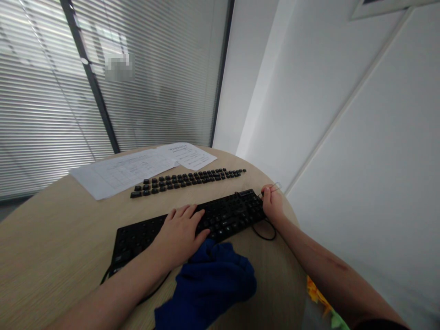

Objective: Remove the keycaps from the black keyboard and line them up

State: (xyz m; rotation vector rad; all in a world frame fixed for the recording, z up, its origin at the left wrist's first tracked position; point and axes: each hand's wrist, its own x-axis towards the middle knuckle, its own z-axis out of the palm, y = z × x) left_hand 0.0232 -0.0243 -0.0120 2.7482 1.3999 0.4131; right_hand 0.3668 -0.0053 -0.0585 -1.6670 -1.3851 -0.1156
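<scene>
Kbd point(228, 214) under L grip point(181, 233), spread; R grip point(271, 204) by R end, pinching wire tool point(275, 186).

Between the left hand point(180, 233) and the right hand point(272, 204), the air above the keyboard point(227, 213) is open. Beyond the left hand, a bare strip of tabletop point(68, 238) runs between keyboard and loose keycaps point(183, 184); more bare wood lies left of that forearm. Blue cloth point(220, 279) blocks the left hand's near side, a cable loop point(265, 239) lies just beside the right wrist, and the wall point(343, 183) limits room rightward
</scene>
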